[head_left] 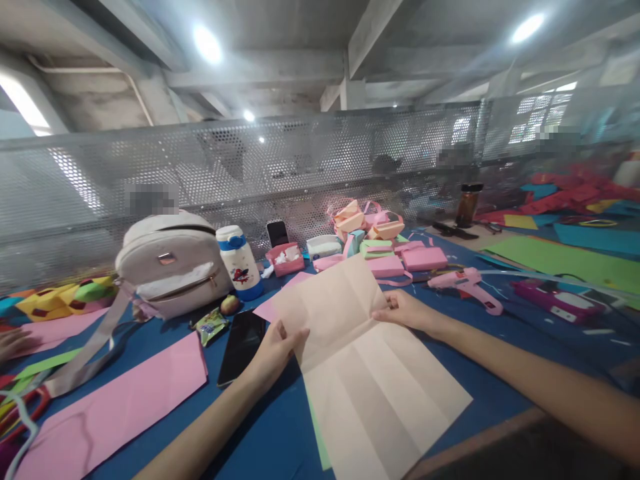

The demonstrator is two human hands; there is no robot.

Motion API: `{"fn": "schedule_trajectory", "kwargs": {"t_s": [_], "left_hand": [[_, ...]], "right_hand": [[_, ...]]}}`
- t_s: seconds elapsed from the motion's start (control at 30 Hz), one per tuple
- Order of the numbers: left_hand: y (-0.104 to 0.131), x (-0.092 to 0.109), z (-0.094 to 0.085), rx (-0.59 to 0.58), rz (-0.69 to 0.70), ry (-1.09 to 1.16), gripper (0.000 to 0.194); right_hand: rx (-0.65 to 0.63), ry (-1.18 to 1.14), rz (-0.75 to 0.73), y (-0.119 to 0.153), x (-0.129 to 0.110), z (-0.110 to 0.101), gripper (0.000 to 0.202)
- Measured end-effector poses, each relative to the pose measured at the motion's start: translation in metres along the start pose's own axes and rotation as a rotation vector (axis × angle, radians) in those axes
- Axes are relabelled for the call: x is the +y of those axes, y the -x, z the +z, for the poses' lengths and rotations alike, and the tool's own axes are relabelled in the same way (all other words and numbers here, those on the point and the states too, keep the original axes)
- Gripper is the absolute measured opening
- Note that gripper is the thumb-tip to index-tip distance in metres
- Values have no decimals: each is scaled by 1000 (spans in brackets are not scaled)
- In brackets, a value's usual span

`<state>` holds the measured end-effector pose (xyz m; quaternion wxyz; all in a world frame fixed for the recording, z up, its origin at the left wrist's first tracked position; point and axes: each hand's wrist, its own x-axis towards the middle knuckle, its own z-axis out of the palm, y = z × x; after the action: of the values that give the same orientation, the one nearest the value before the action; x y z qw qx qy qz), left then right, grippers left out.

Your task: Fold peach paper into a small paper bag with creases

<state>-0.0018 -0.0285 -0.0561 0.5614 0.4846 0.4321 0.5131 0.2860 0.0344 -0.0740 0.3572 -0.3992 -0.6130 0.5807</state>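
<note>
A large cream sheet of paper (370, 360) with several fold creases is held up at a tilt over the blue table. My left hand (280, 347) pinches its left edge, thumb on top. On the far right edge, my right hand (400, 310) grips the sheet between thumb and fingers. Part of a green sheet (318, 427) shows beneath the cream paper, and a pink corner (267, 310) sticks out behind it. A dark phone (243, 347) lies beside my left hand.
A pink folded sheet (125, 400) lies at left, near a beige backpack (170, 260) and a bottle (240, 263). Small paper boxes (383, 263) are piled behind. A pink glue gun (467, 287) lies right. A perforated metal partition (310, 167) borders the table. Another person's hand (13, 343) shows far left.
</note>
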Motion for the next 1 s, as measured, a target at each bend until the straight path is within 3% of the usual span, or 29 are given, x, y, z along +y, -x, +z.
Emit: {"fn": "schedule_trajectory", "kwargs": {"t_s": [0.53,0.8,1.0], "left_hand": [[-7,0,-1,24,-3,-193,37],[-4,1,0,-127,-98,-89,66],[-5,-3,-4,-160,-73,-113,74]], "right_hand": [[94,-101,-10,3,-6,3,47],[185,-186,-84,5,-11,2,40],[129,-223,-109,4,-11,4,46]]}}
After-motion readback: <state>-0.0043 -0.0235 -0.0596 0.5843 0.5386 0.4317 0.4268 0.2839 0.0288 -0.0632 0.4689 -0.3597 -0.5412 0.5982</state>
